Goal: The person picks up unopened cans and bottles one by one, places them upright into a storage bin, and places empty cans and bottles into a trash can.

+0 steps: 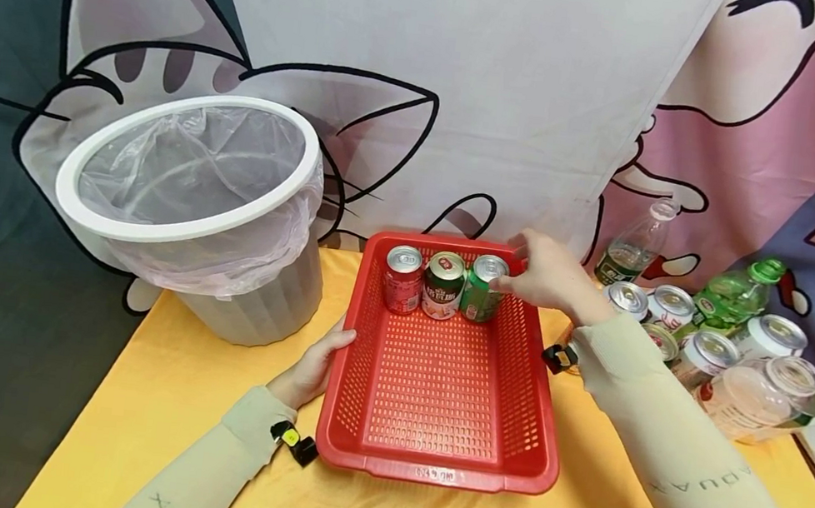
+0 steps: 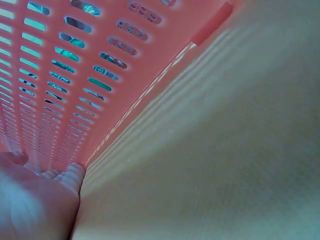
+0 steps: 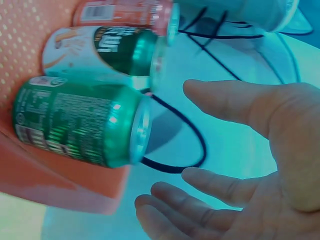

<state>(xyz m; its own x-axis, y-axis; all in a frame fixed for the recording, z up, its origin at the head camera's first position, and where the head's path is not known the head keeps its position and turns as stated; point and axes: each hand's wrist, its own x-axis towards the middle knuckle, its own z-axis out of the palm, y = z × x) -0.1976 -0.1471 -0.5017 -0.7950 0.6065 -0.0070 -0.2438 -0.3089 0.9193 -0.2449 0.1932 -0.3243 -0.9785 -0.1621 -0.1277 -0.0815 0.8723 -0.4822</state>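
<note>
Three cans stand in a row at the far end of a red plastic basket (image 1: pixel 438 383): a red can (image 1: pixel 402 280), a dark green and white can (image 1: pixel 443 286) and a green can (image 1: pixel 484 289). My right hand (image 3: pixel 270 165) is beside the tops of the cans, nearest the green one, thumb and fingers spread with a gap between them. Nothing is in its grasp. My left hand (image 1: pixel 315 367) rests against the basket's left side, thumb at the rim. In the left wrist view, its fingers (image 2: pixel 72 176) lie along the slotted wall, low by the cloth.
A white-rimmed bin (image 1: pixel 259 296) with a clear liner stands at the back left. Right of the basket are several cans, a clear bottle (image 1: pixel 635 242), a green bottle (image 1: pixel 739 292) and a wide clear plastic container (image 1: pixel 757 398). Yellow cloth (image 1: pixel 214 358) covers the table; a printed curtain (image 1: pixel 478 36) hangs behind.
</note>
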